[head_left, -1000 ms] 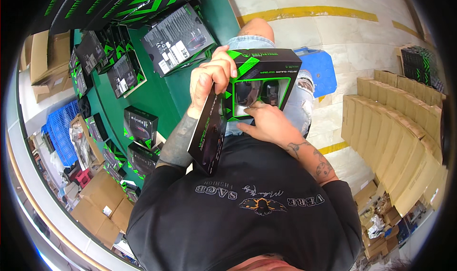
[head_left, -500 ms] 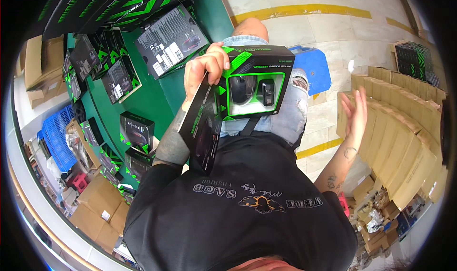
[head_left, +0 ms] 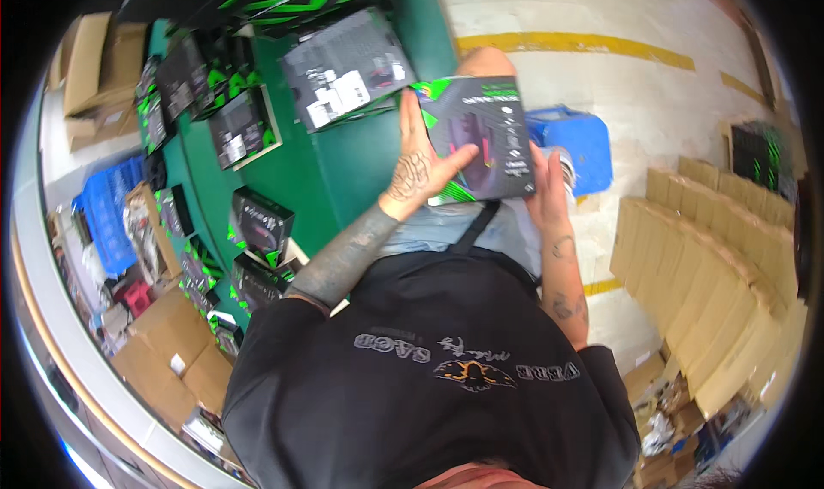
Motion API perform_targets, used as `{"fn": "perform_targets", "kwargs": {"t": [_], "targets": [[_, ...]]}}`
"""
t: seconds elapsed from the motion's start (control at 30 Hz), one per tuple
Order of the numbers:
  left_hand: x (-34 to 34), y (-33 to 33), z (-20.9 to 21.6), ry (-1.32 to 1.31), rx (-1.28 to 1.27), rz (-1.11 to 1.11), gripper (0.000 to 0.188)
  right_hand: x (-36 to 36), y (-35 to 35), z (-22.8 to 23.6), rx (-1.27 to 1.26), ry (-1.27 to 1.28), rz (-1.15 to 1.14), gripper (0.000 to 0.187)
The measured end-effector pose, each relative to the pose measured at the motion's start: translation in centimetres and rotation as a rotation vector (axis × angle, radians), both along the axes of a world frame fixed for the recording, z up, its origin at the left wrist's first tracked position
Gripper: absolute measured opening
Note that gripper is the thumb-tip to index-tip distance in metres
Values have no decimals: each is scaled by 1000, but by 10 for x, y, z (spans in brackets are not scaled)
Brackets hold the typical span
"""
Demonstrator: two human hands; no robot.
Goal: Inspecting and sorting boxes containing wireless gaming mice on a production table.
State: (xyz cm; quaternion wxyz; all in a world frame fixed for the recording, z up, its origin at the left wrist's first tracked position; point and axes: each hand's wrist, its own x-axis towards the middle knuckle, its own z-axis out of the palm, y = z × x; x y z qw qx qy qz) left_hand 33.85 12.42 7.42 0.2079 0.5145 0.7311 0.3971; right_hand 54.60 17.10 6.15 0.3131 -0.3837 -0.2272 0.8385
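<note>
A black-and-green computer mouse box is upright above my lap, its front cover closed and showing a picture of a mouse. My left hand grips its left side, the thumb lying across the front and the fingers along the edge. Against the right edge rests my right hand, fingers pointing up, so the box is held between both hands. The fingers behind the box are hidden.
To the left, a green table carries several similar boxes, including a large grey-black box. A blue plastic stool stands beyond my knee. Folded brown cartons are lined up at right. A blue crate sits far left.
The cover that hung open at the left now lies over the box's window. My right hand has come in from the right onto the box's edge. My left hand has shifted lower along its side.
</note>
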Motion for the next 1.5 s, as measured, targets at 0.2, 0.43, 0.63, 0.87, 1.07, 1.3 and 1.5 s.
{"fn": "perform_targets", "kwargs": {"t": [0.2,0.43,0.63,0.87,1.07,1.3,1.5], "targets": [[-14,-26,35,-883,-134,-54,95,21,-18,8,106,-166,425,87],[-186,-147,101,-792,-292,7,89,-93,-38,64,712,-54,1296,62],[-322,-329,47,-250,-770,498,64,-101,-34,30,390,-198,1094,43],[-282,-206,-32,594,-358,844,45,-100,-44,19,304,-185,982,38],[-289,-134,-131,-1098,282,1296,61,-109,-43,27,237,-204,954,38],[-263,-93,-86,-989,674,1435,74,-106,-41,25,243,-234,1020,37],[-226,-155,-13,-1423,1133,817,30,-110,-33,23,177,-177,1015,35]]}}
